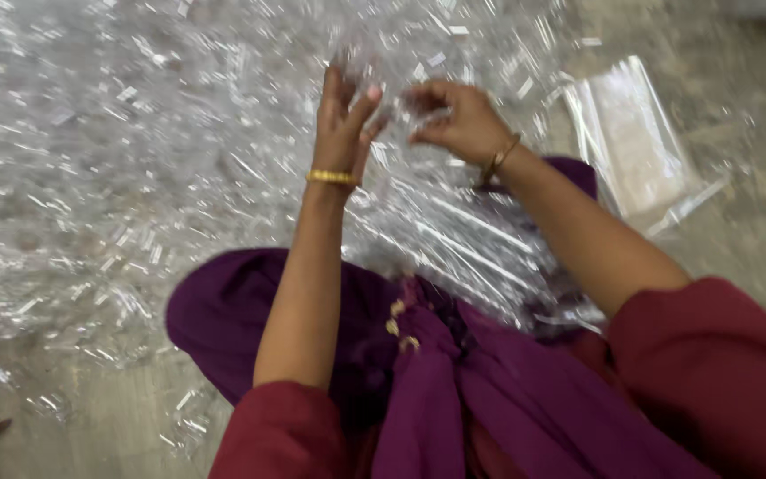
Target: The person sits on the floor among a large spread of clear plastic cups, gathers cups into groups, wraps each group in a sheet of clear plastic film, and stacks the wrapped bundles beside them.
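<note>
My left hand (pixel 345 120) and my right hand (pixel 456 120) are raised close together over a large heap of clear plastic wrappers (pixel 117 177). Both pinch a clear plastic bag (pixel 454 231) that hangs from my fingers down onto my purple-clad lap. My left hand's fingers point upward with the thumb pressed to the film's top edge. My right hand curls its fingers around the same edge a little to the right. A gold bangle sits on each wrist.
A neat stack of flat clear bags (pixel 636 146) lies on the grey floor at the right. Loose clear wrappers cover the floor to the left and ahead. Purple cloth (pixel 250 310) of my clothing spreads over my knees.
</note>
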